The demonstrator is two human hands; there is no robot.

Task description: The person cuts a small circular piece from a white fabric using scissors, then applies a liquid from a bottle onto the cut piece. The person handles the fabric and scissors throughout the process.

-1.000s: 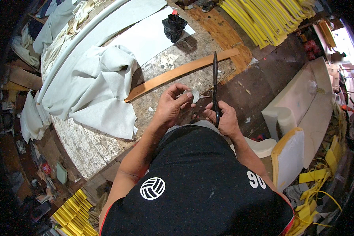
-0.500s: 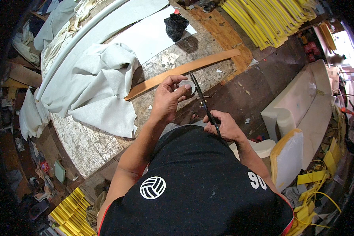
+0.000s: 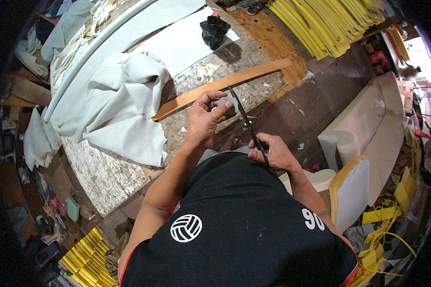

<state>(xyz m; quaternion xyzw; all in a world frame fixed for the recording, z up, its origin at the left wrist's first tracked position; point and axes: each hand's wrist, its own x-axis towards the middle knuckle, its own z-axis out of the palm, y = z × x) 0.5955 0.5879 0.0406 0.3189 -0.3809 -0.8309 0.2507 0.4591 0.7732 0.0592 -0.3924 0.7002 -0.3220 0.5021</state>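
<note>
My left hand pinches a small, round, pale piece between thumb and fingers, above the worn work board. My right hand grips long black scissors, whose blades angle up and left and reach the right edge of that piece; whether they touch it I cannot tell. Beyond my hands a long orange wooden strip lies across the board. To the left is crumpled light grey fabric, and farther back a black bundle rests by a white sheet.
Yellow padded strips are stacked at the back right, with more at the lower left. Large cream foam pieces and a pale padded panel stand at my right. A curved white tube runs along the left. Scraps and yellow cords lie around.
Since a second ago my left hand has risen a little with the round piece, and the scissors have swung from nearly upright to a leftward slant, their blades now at the piece's edge.
</note>
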